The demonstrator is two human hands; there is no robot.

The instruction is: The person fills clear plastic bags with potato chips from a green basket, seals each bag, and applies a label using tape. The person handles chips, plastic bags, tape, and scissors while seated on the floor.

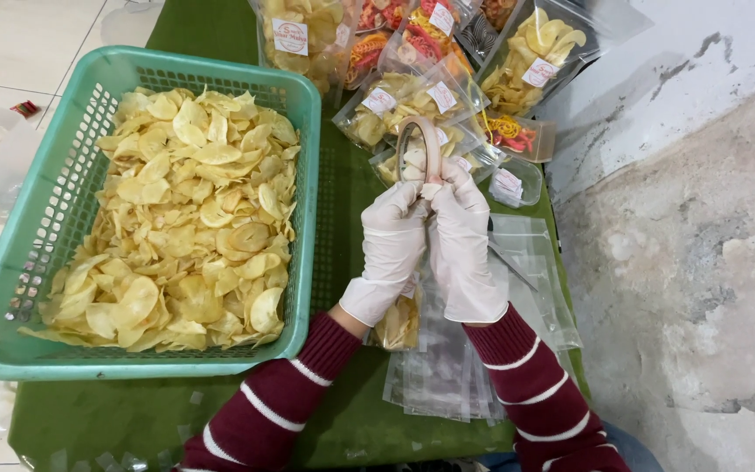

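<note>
1. While the part-filled pouch [398,325] sits below the left hand [392,249], I'd stop it tipping.
2. Left and right hand [465,249] both clasp the scissors [433,144]; probably best keeping gloves off the blades.
3. Sealed packs [399,100] lie beyond.

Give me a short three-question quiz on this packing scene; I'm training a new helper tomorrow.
1. True or false: the basket of chips lies on the same side as the left hand.
2. What do both hands grip? A) a spoon B) scissors C) a knife
3. What lies flat under the right hand and its forearm?

Key
1. True: the green basket sits on that side.
2. B: the gloved hands meet on the pale looped handles of the scissors.
3. A stack of empty clear bags on the green cloth.
</note>
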